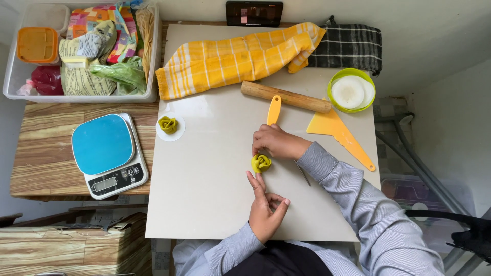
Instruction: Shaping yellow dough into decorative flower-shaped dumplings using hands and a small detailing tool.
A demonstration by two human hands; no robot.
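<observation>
Yellow-green rose-shaped dough piece [261, 163] between both hands — right hand [276, 142] cupped against it, left hand [266, 208] fingertips touching, half-open

Bright, even daylight, soft faint shadows, sharp focus, slight wide-angle edge distortion.

The dough roll [261, 163] sits on the board [204, 204], between the 2 hands: the right grip [273, 142] touches it from behind, the left grip [265, 207] from in front. Behind the right grip lie a small scraper [274, 109] and a rolling pin [285, 97]; to its right, a large scraper [340, 134] and a bowl [352, 90]. Far left of both grips, a second dough roll [168, 124] rests on a disc [176, 134], with a scale [109, 154] further left on the tabletop [41, 158].
</observation>
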